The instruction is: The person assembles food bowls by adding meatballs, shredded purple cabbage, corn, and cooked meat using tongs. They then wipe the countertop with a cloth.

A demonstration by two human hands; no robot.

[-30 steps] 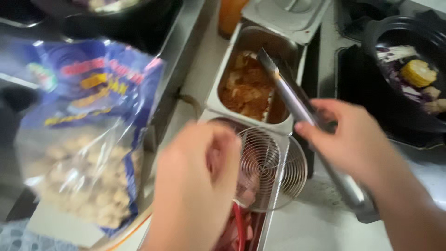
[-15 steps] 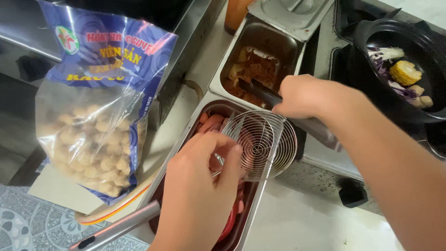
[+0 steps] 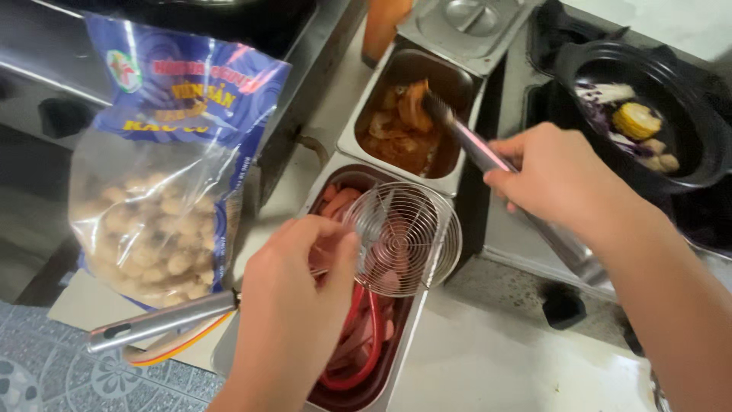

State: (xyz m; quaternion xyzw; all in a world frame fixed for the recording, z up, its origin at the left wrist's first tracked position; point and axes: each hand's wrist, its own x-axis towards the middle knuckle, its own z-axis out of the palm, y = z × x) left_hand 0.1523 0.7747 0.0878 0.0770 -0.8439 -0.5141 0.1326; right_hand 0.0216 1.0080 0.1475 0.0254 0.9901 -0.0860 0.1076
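We hold a round wire strainer [image 3: 402,238] in our left hand [image 3: 301,294], fingers closed on its handle side, so that the basket hangs over the near steel pan [image 3: 324,194], which holds pinkish strips and a red loop. Our right hand [image 3: 560,179] is wrapped tight around one pair of metal tongs [image 3: 476,149]; their tips are pinched together on a piece of orange-brown food inside the far steel pan [image 3: 366,114].

The two pans sit end to end, rims touching, in a narrow run between the dark counter edge on the left and the steel surface on the right. The strainer rim overlaps the near pan's right rim, leaving little free room there. To the right, past a dark gap, stands one black pot [image 3: 686,164] with a corn piece and purple bits; our right wrist passes just beside its rim. One steel lid [image 3: 465,23] lies beyond the far pan. On the left, one blue-and-clear bag [image 3: 164,191] of pale round balls stands near the pans, and one silver stick-shaped lighter [image 3: 156,320] lies under it.
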